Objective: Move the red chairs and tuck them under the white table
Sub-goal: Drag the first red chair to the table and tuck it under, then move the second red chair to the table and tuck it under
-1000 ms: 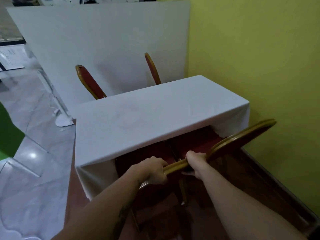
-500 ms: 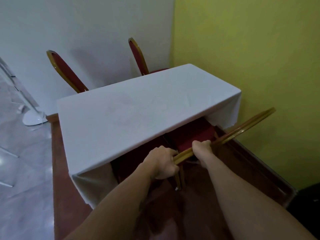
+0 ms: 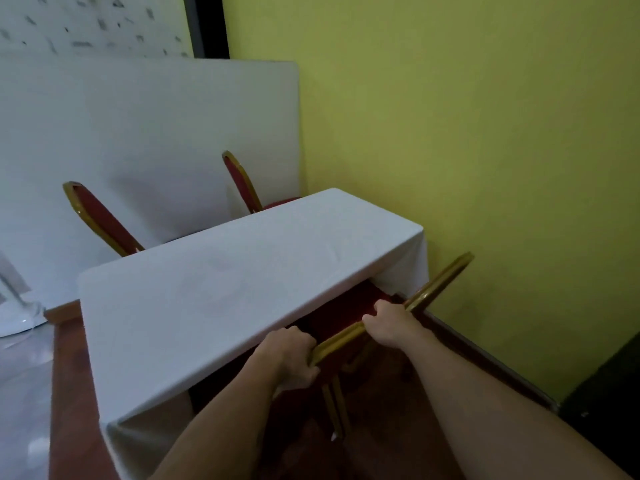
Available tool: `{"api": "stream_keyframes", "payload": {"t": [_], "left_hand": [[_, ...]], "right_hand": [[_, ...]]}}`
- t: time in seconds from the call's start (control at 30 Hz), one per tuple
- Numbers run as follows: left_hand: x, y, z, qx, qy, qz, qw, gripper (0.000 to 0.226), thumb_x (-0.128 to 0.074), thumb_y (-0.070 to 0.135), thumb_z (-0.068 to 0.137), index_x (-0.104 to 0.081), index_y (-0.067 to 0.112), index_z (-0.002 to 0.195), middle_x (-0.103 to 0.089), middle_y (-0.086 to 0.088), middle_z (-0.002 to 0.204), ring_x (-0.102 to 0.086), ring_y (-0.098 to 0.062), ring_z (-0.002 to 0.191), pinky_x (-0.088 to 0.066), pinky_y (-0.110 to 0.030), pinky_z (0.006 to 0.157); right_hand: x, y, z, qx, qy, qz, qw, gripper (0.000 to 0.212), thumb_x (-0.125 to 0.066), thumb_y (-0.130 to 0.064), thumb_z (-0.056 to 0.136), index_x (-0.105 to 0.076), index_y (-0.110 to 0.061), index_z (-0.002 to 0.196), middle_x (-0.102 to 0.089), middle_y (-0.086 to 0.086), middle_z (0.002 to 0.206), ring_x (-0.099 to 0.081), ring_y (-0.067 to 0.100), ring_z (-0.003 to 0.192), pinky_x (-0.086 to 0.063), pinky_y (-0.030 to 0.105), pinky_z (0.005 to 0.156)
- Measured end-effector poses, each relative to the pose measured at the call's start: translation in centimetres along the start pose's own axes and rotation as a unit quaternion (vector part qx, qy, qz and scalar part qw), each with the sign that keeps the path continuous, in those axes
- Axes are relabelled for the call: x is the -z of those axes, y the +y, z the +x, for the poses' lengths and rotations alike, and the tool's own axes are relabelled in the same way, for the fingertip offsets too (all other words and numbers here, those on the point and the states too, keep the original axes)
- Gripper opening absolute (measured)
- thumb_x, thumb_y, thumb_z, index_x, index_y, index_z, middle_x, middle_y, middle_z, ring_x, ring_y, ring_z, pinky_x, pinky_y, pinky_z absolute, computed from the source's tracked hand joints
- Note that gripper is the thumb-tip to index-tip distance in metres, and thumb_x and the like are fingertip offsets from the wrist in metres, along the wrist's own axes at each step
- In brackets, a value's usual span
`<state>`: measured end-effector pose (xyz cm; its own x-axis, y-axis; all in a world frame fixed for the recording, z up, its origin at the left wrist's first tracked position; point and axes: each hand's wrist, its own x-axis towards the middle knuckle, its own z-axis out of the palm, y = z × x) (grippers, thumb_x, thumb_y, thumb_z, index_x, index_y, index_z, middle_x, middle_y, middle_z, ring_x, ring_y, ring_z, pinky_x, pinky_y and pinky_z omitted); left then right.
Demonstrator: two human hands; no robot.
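A white-clothed table (image 3: 242,289) stands beside the yellow wall. On its near side a red chair with a gold frame (image 3: 440,282) has its seat under the tabletop. My left hand (image 3: 294,358) and my right hand (image 3: 391,323) both grip the gold top rail of its backrest. Two more red chairs stand at the table's far side: one at the left (image 3: 100,220) and one at the right (image 3: 242,181), only their backrests showing above the cloth.
The yellow wall (image 3: 485,168) runs close along the right. A white panel (image 3: 138,133) stands behind the far chairs. A white stand base (image 3: 17,317) sits on the floor at the left. A dark object (image 3: 609,393) is at the lower right.
The near chair has gone further under the table, with both hands still on its backrest. My view has lifted and shifted, so the table sits lower in the frame.
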<state>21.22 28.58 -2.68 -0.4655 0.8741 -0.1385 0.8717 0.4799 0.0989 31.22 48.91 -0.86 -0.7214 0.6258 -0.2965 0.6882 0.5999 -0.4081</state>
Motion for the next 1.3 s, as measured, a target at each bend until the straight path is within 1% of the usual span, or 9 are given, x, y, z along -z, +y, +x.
{"api": "stream_keyframes", "payload": {"t": [0.13,0.33,0.43,0.5,0.6,0.87,1.07,1.23,1.3], "left_hand": [[0.5,1.3,0.1,0.033,-0.006,-0.002,0.999,0.028,-0.053,0.046,0.076,-0.067,0.026,0.089,-0.059,0.006,0.076,-0.059,-0.018,0.07,-0.042,-0.031,0.059],[2.7,1.9,-0.5,0.063,0.074,-0.025,0.995,0.035,-0.039,0.04,0.079,-0.068,0.024,0.089,-0.068,-0.003,0.087,-0.061,-0.025,0.076,-0.046,-0.034,0.064],[4.5,0.8,-1.8,0.099,0.094,-0.028,0.99,0.036,-0.04,0.033,0.08,-0.07,0.022,0.098,-0.069,-0.006,0.096,-0.063,-0.027,0.083,-0.053,-0.037,0.073],[5.4,-1.1,-3.1,0.13,0.099,-0.027,0.986,0.035,-0.043,0.029,0.083,-0.07,0.022,0.104,-0.069,-0.006,0.103,-0.063,-0.028,0.09,-0.054,-0.039,0.078],[6.3,-5.3,-5.7,0.179,0.106,-0.041,0.977,0.035,-0.045,0.026,0.086,-0.069,0.023,0.112,-0.068,-0.004,0.11,-0.063,-0.026,0.094,-0.053,-0.036,0.082],[6.8,-21.6,-15.0,0.264,0.152,-0.086,0.948,0.036,-0.046,0.02,0.087,-0.069,0.023,0.114,-0.068,-0.002,0.114,-0.061,-0.021,0.095,-0.047,-0.03,0.075],[8.4,-33.9,-22.6,0.324,0.155,-0.111,0.927,0.038,-0.048,0.017,0.083,-0.072,0.024,0.112,-0.068,-0.001,0.117,-0.063,-0.021,0.094,-0.05,-0.03,0.076],[9.5,-41.9,-25.5,0.346,0.174,-0.149,0.91,0.034,-0.052,0.016,0.085,-0.074,0.022,0.11,-0.071,0.001,0.114,-0.065,-0.019,0.096,-0.055,-0.035,0.087],[9.5,-45.1,-25.8,0.357,0.178,-0.164,0.902,0.031,-0.052,0.014,0.085,-0.074,0.02,0.106,-0.072,0.001,0.109,-0.065,-0.017,0.093,-0.055,-0.033,0.084]], "right_hand": [[2.7,1.7,-1.2,0.005,0.004,0.023,1.0,0.055,-0.047,-0.039,0.089,-0.051,-0.013,0.137,-0.054,0.015,0.14,-0.052,0.034,0.124,-0.044,0.04,0.098],[3.6,1.8,-1.7,0.043,-0.002,0.05,0.998,0.066,-0.048,-0.04,0.083,-0.047,-0.017,0.145,-0.049,0.011,0.148,-0.049,0.03,0.13,-0.043,0.039,0.1],[3.4,-0.6,-1.4,0.084,-0.014,0.048,0.995,0.068,-0.048,-0.042,0.084,-0.045,-0.018,0.147,-0.048,0.011,0.148,-0.052,0.029,0.123,-0.043,0.037,0.09],[2.9,-3.1,-1.2,0.115,-0.022,0.042,0.992,0.063,-0.049,-0.041,0.089,-0.045,-0.017,0.147,-0.05,0.011,0.145,-0.053,0.023,0.106,-0.042,0.035,0.084],[1.0,-7.3,-1.1,0.154,-0.03,0.034,0.987,0.058,-0.05,-0.038,0.093,-0.044,-0.017,0.147,-0.051,0.009,0.141,-0.054,0.012,0.088,-0.043,0.033,0.076],[-7.2,-23.6,-0.4,0.199,-0.053,0.02,0.978,0.052,-0.052,-0.036,0.096,-0.045,-0.02,0.145,-0.049,0.012,0.145,-0.053,0.028,0.121,-0.043,0.038,0.093],[-14.3,-37.7,-0.2,0.248,-0.076,0.038,0.965,0.049,-0.054,-0.034,0.095,-0.048,-0.02,0.142,-0.055,0.011,0.137,-0.055,0.024,0.108,-0.045,0.036,0.086],[-18.7,-47.5,1.2,0.284,-0.09,0.05,0.953,0.047,-0.055,-0.032,0.096,-0.049,-0.019,0.141,-0.058,0.011,0.133,-0.057,0.025,0.107,-0.046,0.035,0.085],[-20.0,-50.8,2.2,0.299,-0.093,0.047,0.948,0.047,-0.056,-0.031,0.096,-0.049,-0.019,0.141,-0.059,0.011,0.132,-0.057,0.024,0.105,-0.046,0.034,0.082]]}}
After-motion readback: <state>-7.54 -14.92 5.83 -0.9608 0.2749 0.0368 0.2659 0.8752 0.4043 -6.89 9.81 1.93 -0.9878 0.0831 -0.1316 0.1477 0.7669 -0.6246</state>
